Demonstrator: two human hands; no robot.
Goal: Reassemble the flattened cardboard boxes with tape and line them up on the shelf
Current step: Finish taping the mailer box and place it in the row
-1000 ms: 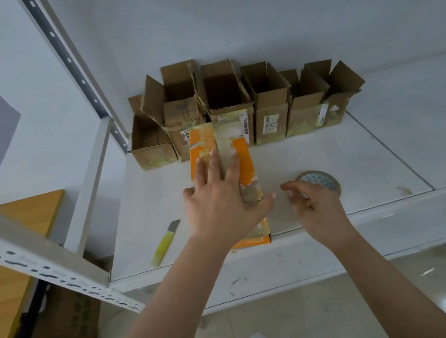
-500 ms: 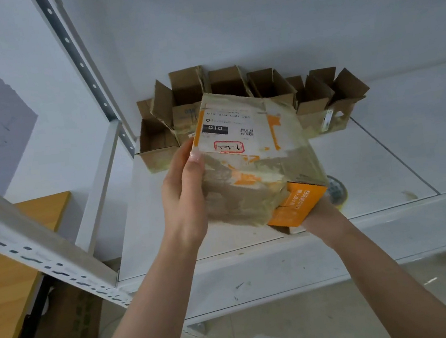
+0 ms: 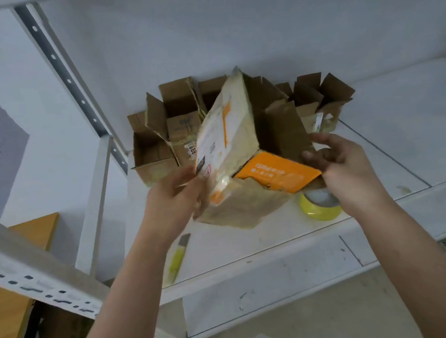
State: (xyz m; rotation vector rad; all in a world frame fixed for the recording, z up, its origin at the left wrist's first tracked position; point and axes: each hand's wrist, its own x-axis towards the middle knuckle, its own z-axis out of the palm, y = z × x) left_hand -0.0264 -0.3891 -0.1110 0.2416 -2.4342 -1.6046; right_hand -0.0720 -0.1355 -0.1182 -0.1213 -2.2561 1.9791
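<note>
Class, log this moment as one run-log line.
left hand: grips orange-printed cardboard box | right hand: holds box flap | yellow tape roll: on shelf

A white shelf (image 3: 381, 131) carries a row of open cardboard boxes (image 3: 157, 149) along its back — beside the wall. Nearer the front edge lie a yellow tape roll (image 3: 319, 208) and a yellow knife (image 3: 177, 257), well apart.

Half-opened cardboard box (image 3: 229, 139) (orange flap), held aloft
</note>
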